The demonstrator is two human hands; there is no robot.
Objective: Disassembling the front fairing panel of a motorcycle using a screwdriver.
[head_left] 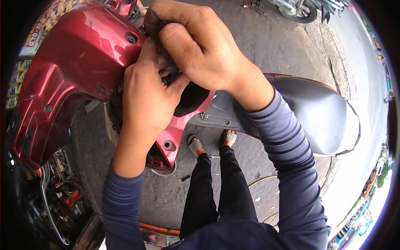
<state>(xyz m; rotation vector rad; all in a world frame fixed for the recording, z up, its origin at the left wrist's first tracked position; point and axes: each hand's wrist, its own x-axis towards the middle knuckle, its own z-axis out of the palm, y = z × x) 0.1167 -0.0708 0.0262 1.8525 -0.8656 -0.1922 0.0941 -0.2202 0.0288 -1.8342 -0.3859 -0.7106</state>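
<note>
A red motor scooter stands before me, its glossy front panel (89, 37) on the left and its dark seat (312, 112) on the right. Both hands work close together at the edge of the panel. My right hand (204, 48) is curled into a fist above the left one; whatever it grips is hidden behind its fingers. Below it, my left hand (152, 93) has its fingers bent in against the gap in the bodywork. Something small and dark shows between its thumb and fingers, too covered to name. A lower red panel (168, 137) with a round screw hole lies beneath my left wrist.
Tools and parts (68, 187) crowd the lower left beside a metal lever (46, 196). A wrench (214, 157) lies on the ground between my feet. A yellow hose (262, 180) curves to the right of my legs. Another motorcycle (298, 8) is parked at the back.
</note>
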